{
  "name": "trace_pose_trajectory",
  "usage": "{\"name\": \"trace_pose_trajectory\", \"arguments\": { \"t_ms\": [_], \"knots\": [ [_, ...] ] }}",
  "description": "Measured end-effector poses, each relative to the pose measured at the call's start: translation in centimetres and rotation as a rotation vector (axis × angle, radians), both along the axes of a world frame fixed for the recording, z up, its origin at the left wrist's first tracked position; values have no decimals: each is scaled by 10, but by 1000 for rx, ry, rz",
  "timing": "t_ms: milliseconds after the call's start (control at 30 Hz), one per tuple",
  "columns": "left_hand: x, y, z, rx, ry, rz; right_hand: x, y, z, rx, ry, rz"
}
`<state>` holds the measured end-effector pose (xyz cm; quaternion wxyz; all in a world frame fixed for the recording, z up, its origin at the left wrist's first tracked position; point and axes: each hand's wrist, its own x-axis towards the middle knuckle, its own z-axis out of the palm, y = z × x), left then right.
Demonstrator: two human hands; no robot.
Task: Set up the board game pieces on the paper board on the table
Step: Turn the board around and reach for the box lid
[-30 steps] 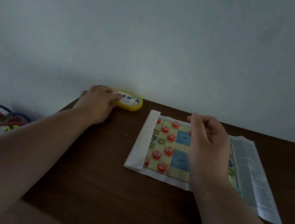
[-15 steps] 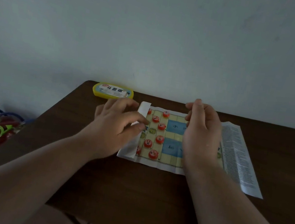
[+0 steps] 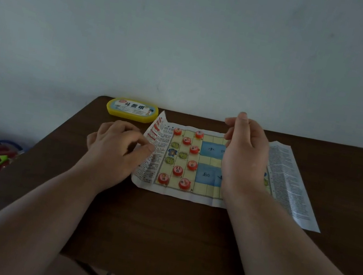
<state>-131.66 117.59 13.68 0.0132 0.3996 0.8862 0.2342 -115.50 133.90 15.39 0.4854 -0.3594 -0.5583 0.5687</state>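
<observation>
Nearest the camera, two bare forearms reach in from the lower corners of the frame across the dark wooden table (image 3: 158,241). Left of centre, the left hand (image 3: 117,150) has come over from the yellow box, where it rested a second ago, and its curled fingers (image 3: 147,147) now press or pinch the left margin of the paper board (image 3: 181,191). That margin was folded over the playing area as a white strip; now it is opened out, printed side up, though its far corner is still lifted off the table. In my view this means the sheet is being flattened so the pieces will sit steadily.

Right of centre, the right hand (image 3: 243,155) hovers above the blue squares in the middle of the board, fingers loosely bent with the thumb close to the fingertips. Whether it holds a piece I cannot tell. It is raised a little higher than before and hides part of the board.

Eight red pieces (image 3: 192,165) stand on the left part of the grid, placed as they were earlier. The right side is hidden by the hand, so that half cannot be judged.

Farthest away, in the upper left of the table, the yellow box (image 3: 132,110) lies closed beside the board's lifted corner.
</observation>
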Motion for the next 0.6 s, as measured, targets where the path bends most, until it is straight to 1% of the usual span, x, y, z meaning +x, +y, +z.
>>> {"name": "trace_pose_trajectory", "arguments": {
  "t_ms": [100, 333, 467, 600],
  "knots": [
    [-4, 0, 0, -9, -5, 57, -2, -1, -1, 18, -2, 2],
    [-10, -2, 1, -119, -2, 82, -5, 0, -5, 45, -30, -4],
    [-9, -1, 1, -126, -20, 93, -6, -2, -6, 60, -39, 8],
    [-10, -1, 2, -85, -43, 100, -6, -2, -6, 64, -53, 11]
  ]
}}
